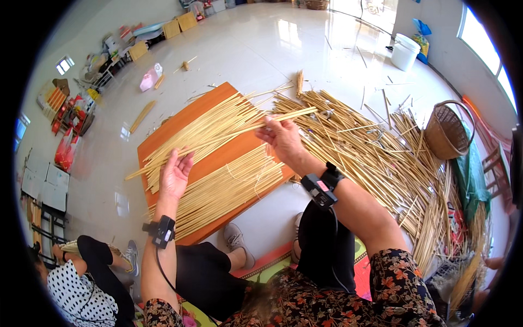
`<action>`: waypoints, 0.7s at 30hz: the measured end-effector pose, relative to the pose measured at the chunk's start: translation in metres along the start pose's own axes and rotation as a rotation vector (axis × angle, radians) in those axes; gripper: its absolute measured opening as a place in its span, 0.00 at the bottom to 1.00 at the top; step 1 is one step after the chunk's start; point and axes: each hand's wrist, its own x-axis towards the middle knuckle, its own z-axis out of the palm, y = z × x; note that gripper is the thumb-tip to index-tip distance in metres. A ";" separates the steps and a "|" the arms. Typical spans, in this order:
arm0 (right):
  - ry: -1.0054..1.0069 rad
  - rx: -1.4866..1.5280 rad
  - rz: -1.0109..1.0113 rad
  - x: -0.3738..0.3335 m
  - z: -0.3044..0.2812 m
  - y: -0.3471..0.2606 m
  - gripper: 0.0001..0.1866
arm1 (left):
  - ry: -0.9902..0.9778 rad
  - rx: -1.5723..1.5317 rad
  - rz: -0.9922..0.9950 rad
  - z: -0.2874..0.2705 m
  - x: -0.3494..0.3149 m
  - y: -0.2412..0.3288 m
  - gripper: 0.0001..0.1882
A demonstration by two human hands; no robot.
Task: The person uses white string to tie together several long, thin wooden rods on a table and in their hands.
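Note:
A few long, pale straw stalks (223, 134) stretch slantwise between my hands, above a low orange-brown board (217, 146). My right hand (284, 143) pinches them near their far right end. Around their left part the thumb and fingers of my left hand (177, 173) are closed, the fingertips partly hidden by the stalks. Beneath lies a spread layer of similar stalks (204, 122) on the board's far half. A second layer of stalks (218, 191) covers the near half, with thin pale thread (258, 182) looped over its right side.
To the right, a large heap of loose stalks (365, 150) spreads over the floor. Beyond it stand a wicker basket (444, 131) and a white bucket (405, 52). A person in a dotted top (81, 289) sits at lower left. My shoe (238, 244) rests by the board's near edge.

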 end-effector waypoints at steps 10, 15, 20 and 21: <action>-0.024 0.036 0.027 -0.002 -0.001 -0.005 0.05 | -0.023 0.046 -0.013 0.015 0.006 -0.004 0.12; 0.000 0.070 0.024 0.001 -0.001 -0.005 0.05 | 0.017 0.029 -0.026 0.023 0.011 -0.004 0.12; -0.034 0.095 0.082 -0.003 0.013 -0.002 0.05 | 0.031 0.030 -0.027 0.034 0.005 -0.002 0.11; -0.042 0.099 0.077 -0.004 0.019 0.002 0.05 | 0.027 0.039 -0.010 0.036 0.001 0.000 0.10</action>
